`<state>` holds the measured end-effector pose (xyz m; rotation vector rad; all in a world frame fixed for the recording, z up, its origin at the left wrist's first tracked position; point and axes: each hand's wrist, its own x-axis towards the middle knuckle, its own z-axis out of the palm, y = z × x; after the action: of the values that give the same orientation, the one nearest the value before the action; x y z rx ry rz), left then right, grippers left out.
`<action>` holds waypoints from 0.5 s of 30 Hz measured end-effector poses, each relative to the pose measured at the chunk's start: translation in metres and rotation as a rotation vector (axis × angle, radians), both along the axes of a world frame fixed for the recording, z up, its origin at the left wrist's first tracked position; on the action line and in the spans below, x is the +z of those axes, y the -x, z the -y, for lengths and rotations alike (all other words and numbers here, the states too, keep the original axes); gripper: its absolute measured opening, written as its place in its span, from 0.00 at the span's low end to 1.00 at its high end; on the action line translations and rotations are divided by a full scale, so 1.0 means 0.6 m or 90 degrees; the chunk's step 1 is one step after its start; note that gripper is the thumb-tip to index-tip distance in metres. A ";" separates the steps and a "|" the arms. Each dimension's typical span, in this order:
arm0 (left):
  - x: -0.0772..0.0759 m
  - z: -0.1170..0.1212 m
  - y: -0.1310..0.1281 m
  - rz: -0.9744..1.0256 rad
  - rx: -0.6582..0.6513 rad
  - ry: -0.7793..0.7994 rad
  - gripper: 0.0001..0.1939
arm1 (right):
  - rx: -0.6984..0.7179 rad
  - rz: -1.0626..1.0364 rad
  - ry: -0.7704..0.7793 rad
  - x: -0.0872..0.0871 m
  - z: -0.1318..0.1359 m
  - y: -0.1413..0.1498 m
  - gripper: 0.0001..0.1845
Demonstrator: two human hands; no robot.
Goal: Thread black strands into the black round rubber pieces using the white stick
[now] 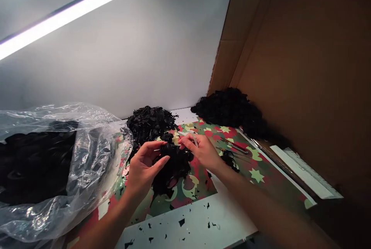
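One black ribbed piece, gripped between left fingers, right fingers pinching a slim tool

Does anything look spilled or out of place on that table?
Yes: small black scraps lie strewn across the white surface in front of the patterned sheet. They look spilled, unlike the gathered heap of similar bits beyond the left hand.
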<state>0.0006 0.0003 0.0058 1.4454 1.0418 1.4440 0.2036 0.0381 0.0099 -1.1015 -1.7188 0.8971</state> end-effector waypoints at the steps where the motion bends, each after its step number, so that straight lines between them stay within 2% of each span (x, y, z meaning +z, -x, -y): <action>1: 0.000 0.001 -0.001 -0.007 0.002 -0.001 0.16 | 0.031 -0.035 0.024 0.003 0.010 0.008 0.17; 3: 0.000 0.002 -0.002 -0.026 0.004 -0.007 0.17 | 0.067 -0.080 0.060 0.008 0.025 0.021 0.16; 5: -0.002 0.003 -0.003 -0.039 0.012 -0.013 0.16 | 0.063 -0.104 0.056 0.011 0.035 0.028 0.17; 10: -0.011 0.006 -0.007 -0.007 0.053 0.036 0.14 | -0.045 -0.184 -0.080 0.019 0.045 0.022 0.31; 12: -0.013 0.008 -0.009 0.006 0.062 0.053 0.14 | -0.053 -0.186 -0.080 0.020 0.047 0.019 0.33; 13: -0.013 0.009 -0.010 0.011 0.067 0.056 0.15 | -0.044 -0.178 -0.064 0.018 0.049 0.019 0.32; 15: -0.012 0.010 -0.011 0.014 0.080 0.053 0.15 | -0.020 -0.172 -0.035 0.013 0.053 0.023 0.22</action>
<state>0.0073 -0.0060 -0.0017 1.3217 1.1827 1.4830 0.1898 0.0064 0.0176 -0.9225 -1.4906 0.9284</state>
